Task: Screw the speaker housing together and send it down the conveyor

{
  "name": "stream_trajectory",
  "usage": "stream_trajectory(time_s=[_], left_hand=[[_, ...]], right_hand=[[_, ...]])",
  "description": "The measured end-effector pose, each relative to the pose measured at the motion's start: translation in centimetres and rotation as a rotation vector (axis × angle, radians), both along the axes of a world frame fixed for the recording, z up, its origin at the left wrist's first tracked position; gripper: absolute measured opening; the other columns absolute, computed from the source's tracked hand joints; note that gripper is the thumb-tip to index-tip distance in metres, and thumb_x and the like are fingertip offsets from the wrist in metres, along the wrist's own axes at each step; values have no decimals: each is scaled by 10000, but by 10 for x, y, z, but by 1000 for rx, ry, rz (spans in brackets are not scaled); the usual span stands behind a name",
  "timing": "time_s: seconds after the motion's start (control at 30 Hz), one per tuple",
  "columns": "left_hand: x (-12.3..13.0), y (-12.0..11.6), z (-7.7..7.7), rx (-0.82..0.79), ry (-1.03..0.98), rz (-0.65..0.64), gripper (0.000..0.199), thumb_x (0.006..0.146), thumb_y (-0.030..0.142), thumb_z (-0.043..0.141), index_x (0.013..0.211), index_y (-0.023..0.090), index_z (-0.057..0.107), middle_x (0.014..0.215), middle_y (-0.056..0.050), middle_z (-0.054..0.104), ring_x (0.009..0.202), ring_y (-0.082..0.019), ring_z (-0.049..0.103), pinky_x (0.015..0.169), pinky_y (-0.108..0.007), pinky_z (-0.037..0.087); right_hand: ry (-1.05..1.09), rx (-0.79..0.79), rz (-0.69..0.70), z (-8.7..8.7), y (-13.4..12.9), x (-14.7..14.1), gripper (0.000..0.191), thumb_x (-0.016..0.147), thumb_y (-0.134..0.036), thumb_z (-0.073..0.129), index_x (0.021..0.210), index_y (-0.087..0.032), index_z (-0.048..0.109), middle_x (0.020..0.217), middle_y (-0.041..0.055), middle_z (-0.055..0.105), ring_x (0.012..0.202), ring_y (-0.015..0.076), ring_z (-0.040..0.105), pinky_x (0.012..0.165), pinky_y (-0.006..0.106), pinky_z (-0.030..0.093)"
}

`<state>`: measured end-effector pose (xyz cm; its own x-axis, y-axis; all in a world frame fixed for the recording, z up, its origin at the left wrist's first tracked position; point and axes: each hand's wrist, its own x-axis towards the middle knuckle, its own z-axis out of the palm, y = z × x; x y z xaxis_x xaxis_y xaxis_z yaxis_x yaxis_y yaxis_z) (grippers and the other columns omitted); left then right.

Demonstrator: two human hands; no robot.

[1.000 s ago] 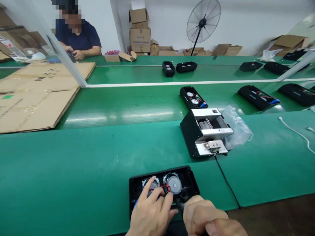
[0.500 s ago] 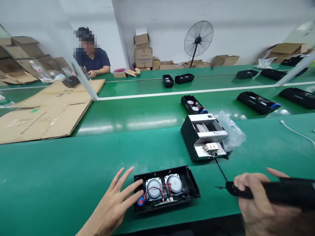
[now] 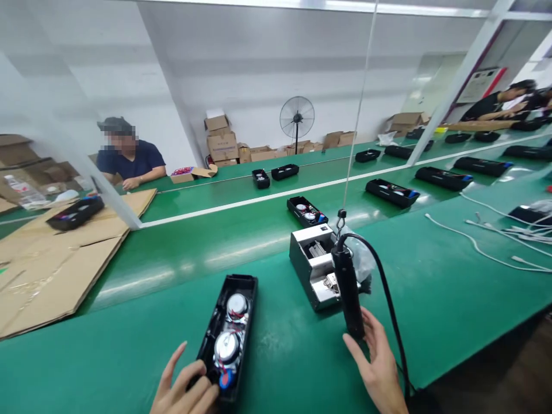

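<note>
A long black speaker housing [image 3: 249,322] lies open side up on the green bench, pointing away from me. Inside are two round silver speakers, red and black wires and a blue-and-red part. My left hand [image 3: 187,385] has bent fingers over its near left edge, one finger sticking out; the thumb is hidden. A black electric screwdriver [image 3: 347,287] hangs upright from a cord. My right hand [image 3: 377,362] is at its lower end, thumb and fingers apart on either side; whether they touch it I cannot tell.
Behind the screwdriver stands a silver-and-black screw feeder [image 3: 308,267] with a plastic bag beside it. Several black housings [image 3: 392,192] rest on the green line beyond. White cables [image 3: 478,247] lie at right, flattened cardboard [image 3: 64,270] at left. Co-workers sit at far left and far right.
The housing has turned from crosswise to lengthwise, my left hand at its near end. The screwdriver, gripped level in my right hand before, now hangs upright with the fingers loosened. The view has swung right.
</note>
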<state>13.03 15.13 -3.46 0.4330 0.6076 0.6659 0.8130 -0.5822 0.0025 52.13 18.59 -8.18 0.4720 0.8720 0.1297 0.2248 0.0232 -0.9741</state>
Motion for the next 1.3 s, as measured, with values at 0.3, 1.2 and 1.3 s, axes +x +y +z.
stream_trajectory(time_s=[0.3,1.2,1.3], left_hand=[[-34,185,51,33,138,289,236,1002,315,530,880,246,720,912,-56,745,1036,-316,658,1157,-700,357],[-26,97,-55,-186,-77,288,328,1001,254,521,1256,317,718,1333,-97,713,1310,-335,646,1107,-691,469],[-26,97,-63,-185,-92,272,366,993,243,523,1301,327,701,1347,-91,713,1316,-322,646,1129,-663,464]], right_hand=[[-22,-60,99,-4,5,4,453,836,-529,736,1176,-246,640,839,28,802,731,259,784,689,324,645],[-272,179,-278,-11,13,-14,818,905,-562,673,1574,-193,382,1677,186,358,1545,454,335,1257,661,296],[-480,337,-220,-18,2,-36,632,962,-420,652,1527,-223,446,1676,177,361,1509,467,394,1189,704,384]])
